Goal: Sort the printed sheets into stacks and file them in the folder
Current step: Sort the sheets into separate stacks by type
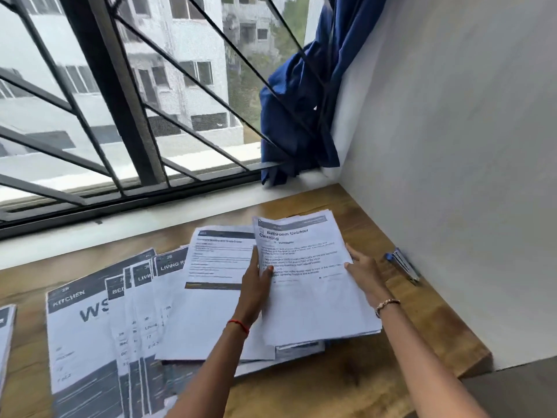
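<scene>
I am looking down at a wooden desk under a barred window, and both of my hands are gripping one thick stack of printed sheets sitting at about one o'clock from the middle of the desk. My left hand is clamping the stack's left edge, thumb lying on the top page and fingers tucked underneath; my right hand is pinching the right edge, fingertips pressing on the paper. The top page is reading "Bathroom Counter Cleaning". Just beside it, at eleven o'clock of the stack, another text page is lying partly under it. Spreading toward nine o'clock, several cover sheets are overlapping in a fan: the "KITCHEN" sheet lies farthest left, then ones lettered "LIVING". One more sheet's edge is peeking in at the far left border. A blue pen-like item is resting at three o'clock against the wall, and a blue curtain is hanging at twelve o'clock.
</scene>
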